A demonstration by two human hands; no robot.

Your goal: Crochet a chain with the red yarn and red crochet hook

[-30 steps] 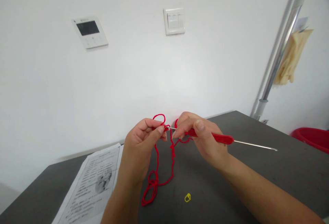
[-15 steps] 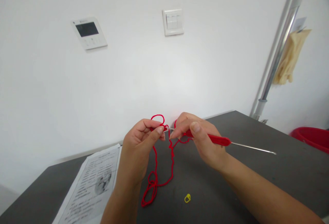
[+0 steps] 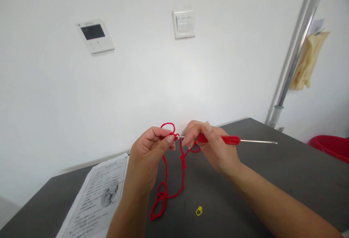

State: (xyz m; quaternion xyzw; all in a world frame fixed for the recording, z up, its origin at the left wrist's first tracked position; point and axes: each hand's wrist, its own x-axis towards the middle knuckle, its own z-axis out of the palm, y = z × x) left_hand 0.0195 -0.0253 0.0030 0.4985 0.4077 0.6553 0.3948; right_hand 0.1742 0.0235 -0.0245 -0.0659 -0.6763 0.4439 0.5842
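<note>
Between thumb and fingers, my left hand (image 3: 151, 149) pinches a small piece of red yarn work, mostly hidden by the fingertips. A thin loop rises above it. My right hand (image 3: 212, 145) is closed around the red handle of a double-ended crochet hook (image 3: 231, 140). The hook's left metal tip meets the yarn at my left fingertips; its other end points right over the table. Red yarn (image 3: 183, 179) hangs from the work and lies on the table in a small looped bundle. A yellow stitch marker (image 3: 199, 211) lies in front of my hands.
Printed sheets (image 3: 95, 198) lie on the dark table (image 3: 272, 179) by my left forearm. A white wall with a switch (image 3: 184, 24) and an intercom panel (image 3: 96, 36) stands behind. At the right are a metal pole (image 3: 297, 54), hanging yellowish gloves (image 3: 309, 61) and a red basin (image 3: 328, 146).
My right hand has turned the crochet hook closer to level, its far end rising and shifting left. The left hand keeps its pinch in nearly the same place.
</note>
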